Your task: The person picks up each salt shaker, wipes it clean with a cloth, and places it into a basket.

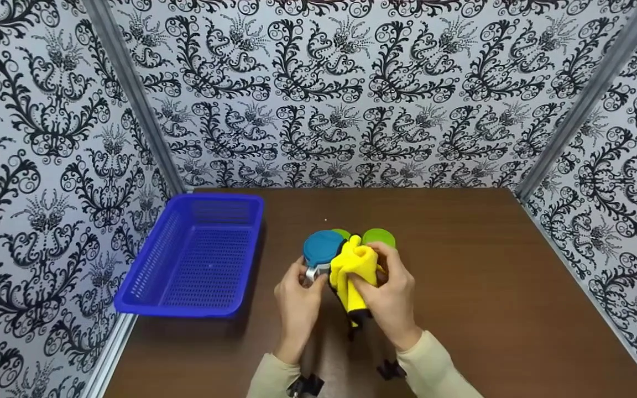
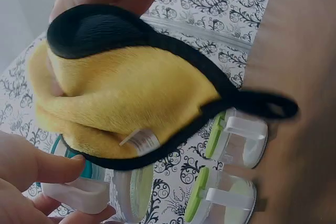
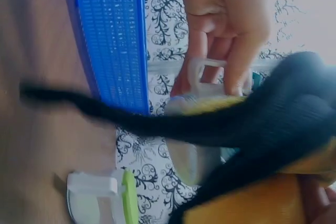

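My left hand (image 1: 298,298) grips the white handle (image 2: 79,195) of a clear jar with a blue lid (image 1: 321,247), lifted over the table. Bunched in my right hand (image 1: 395,298) is a yellow cleaning cloth (image 1: 354,268) with black edging, up against the jar's right side. A black hanging loop (image 2: 265,104) and a small white tag (image 2: 143,141) show on the cloth in the left wrist view. The cloth covers part of the jar. Just beyond my hands stand two clear jars with green lids (image 1: 379,237) and white handles, one mostly hidden behind the cloth.
A blue-purple perforated plastic basket (image 1: 186,312) sits at the left of the brown table (image 1: 490,287). Patterned panels (image 1: 324,94) rise behind the table and along both sides. Black straps (image 1: 307,384) show near my wrists.
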